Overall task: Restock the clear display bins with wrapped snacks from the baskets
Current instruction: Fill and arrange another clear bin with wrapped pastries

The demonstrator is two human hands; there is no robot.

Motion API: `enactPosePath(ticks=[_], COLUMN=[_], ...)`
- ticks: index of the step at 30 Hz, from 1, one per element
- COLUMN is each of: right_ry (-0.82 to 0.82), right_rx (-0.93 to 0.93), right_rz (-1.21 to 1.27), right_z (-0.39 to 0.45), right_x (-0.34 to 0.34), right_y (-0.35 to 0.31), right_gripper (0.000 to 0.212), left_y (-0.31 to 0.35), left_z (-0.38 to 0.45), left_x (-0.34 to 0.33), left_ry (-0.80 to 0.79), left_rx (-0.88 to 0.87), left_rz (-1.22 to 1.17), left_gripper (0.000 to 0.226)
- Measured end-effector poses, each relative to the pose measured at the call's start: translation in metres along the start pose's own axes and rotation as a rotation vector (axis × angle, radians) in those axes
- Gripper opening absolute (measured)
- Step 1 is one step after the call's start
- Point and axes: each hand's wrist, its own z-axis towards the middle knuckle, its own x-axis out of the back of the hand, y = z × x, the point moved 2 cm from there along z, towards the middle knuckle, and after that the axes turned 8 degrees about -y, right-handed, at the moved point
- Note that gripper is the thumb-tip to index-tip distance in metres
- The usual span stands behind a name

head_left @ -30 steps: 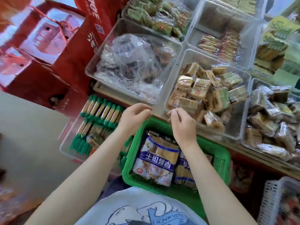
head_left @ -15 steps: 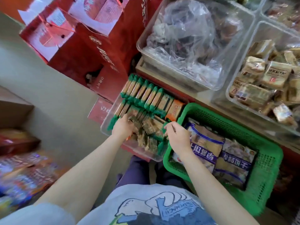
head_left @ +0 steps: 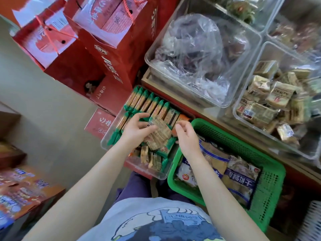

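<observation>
Left hand (head_left: 134,130): fingers curled around cracker packs (head_left: 159,132), above clear bin (head_left: 111,136).
Right hand (head_left: 186,134): fingers relaxed, holding nothing, just beside the packs.

Bright daylight — blurred, warped edges

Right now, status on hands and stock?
Left hand grips green-wrapped snack packs over the low clear bin. Right hand open, empty, above it. Green basket alongside, nothing blocking.
</observation>
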Motion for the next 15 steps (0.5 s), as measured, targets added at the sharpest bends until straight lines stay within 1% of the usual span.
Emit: enactPosePath(ticks=[3, 4, 6, 7, 10, 13, 15], right_ry=[-0.085, -0.097, -0.058, -0.011, 0.237, 0.541, 0.713], right_rx=[0.001, 0.019, 0.074, 0.105, 0.195, 0.274, 0.363], right_rz=[0.124, 0.161, 0.256, 0.281, 0.188, 0.023, -0.183], right_z=[-0.01, -0.016, -0.029, -0.034, -0.049, -0.05, -0.041], right_x=[0.022, 0.034, 0.062, 0.078, 0.132, 0.191, 0.223], right_y=[-0.018, -0.024, -0.031, -0.032, -0.038, -0.041, -0.042], right_gripper=[0.038, 0.039, 0.025, 0.022, 0.03, 0.042, 0.047], left_y=[0.046, 0.062, 0.093, 0.107, 0.136, 0.15, 0.154], left_z=[-0.005, -0.004, -0.003, -0.001, 0.01, 0.022, 0.026], left_x=[-0.024, -0.036, -0.064, -0.078, -0.113, -0.145, -0.165], left_ry=[-0.134, -0.183, -0.217, -0.185, -0.06, -0.059, -0.07], left_rx=[-0.1, -0.154, -0.267, -0.323, -0.474, -0.539, -0.521], left_rz=[-0.06, -0.064, -0.02, 0.034, 0.283, 0.476, 0.646], left_gripper=[0.05, 0.049, 0.041, 0.037, 0.04, 0.048, 0.054])
